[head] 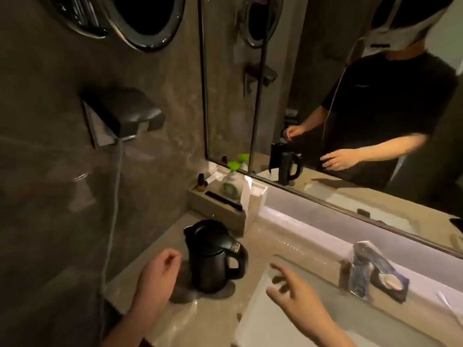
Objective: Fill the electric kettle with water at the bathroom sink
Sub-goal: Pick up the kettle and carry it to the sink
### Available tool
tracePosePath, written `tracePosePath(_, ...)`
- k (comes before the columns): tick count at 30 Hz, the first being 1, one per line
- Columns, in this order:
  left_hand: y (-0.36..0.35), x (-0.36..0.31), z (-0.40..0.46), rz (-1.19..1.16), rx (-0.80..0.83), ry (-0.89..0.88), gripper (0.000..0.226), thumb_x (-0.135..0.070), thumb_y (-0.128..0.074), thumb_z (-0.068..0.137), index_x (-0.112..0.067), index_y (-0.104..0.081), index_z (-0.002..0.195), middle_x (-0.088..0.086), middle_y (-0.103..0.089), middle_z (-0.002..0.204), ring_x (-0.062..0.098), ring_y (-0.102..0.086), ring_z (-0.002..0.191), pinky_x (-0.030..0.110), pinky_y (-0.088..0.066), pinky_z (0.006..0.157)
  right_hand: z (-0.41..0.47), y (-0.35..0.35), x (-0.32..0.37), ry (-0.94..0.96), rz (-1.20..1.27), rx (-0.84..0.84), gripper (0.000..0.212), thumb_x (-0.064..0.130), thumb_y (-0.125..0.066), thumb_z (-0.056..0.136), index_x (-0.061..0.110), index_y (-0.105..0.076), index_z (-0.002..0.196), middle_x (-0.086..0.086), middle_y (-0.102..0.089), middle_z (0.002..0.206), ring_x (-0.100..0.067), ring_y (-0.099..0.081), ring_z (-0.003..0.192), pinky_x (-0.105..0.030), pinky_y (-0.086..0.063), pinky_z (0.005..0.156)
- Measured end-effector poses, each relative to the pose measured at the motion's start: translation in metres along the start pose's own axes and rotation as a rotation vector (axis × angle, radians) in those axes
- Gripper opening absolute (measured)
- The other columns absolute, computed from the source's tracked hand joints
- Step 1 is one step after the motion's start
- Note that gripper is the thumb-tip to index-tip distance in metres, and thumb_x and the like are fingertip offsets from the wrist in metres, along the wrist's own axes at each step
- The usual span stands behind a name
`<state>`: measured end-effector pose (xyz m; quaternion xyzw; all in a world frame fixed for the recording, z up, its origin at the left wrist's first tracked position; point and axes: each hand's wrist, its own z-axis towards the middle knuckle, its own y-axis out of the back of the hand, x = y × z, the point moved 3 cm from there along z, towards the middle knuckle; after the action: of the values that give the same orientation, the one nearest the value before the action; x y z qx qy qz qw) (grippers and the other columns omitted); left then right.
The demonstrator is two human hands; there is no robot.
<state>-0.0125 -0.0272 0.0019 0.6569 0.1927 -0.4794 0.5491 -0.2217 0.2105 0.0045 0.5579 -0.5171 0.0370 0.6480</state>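
Note:
A black electric kettle (213,256) stands upright on the stone counter (215,319), lid down, handle pointing right. My left hand (160,274) hovers just left of it, fingers loosely curled, holding nothing and apart from the kettle. To the right of the kettle's handle my right hand (295,294) reaches out with fingers spread and nothing in it. It is over the left edge of the white sink basin (255,321). The chrome faucet (360,269) rises at the basin's far side.
A tray (225,209) with a green-capped soap bottle (231,181) and small bottles sits behind the kettle. A cord (114,209) hangs from a wall socket cover (122,113) at left. A large mirror (350,96) runs along the back wall.

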Motion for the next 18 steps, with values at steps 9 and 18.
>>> tracePosePath(9, -0.028, -0.035, 0.039, 0.27, 0.14, -0.169, 0.037, -0.03, -0.05, 0.098, -0.02, -0.06, 0.132, -0.001, -0.048, 0.139, 0.018, -0.039, 0.128, 0.031, -0.034, 0.105, 0.099, -0.059, 0.038, 0.073, 0.108, 0.114, 0.034, 0.035, -0.069, 0.087, 0.029, -0.058, 0.119, 0.009, -0.063, 0.102, -0.014, -0.06, 0.095, -0.021, -0.041, 0.071)
tracePosePath(18, -0.037, -0.033, 0.048, 0.309, 0.174, -0.16, 0.041, -0.033, -0.049, 0.099, -0.022, -0.058, 0.137, -0.001, -0.043, 0.15, 0.019, -0.031, 0.138, 0.036, -0.029, 0.112, 0.095, -0.068, 0.037, 0.105, 0.294, 0.053, 0.025, 0.028, -0.066, 0.091, 0.026, -0.058, 0.115, 0.01, -0.065, 0.102, -0.004, -0.06, 0.095, -0.016, -0.043, 0.077)
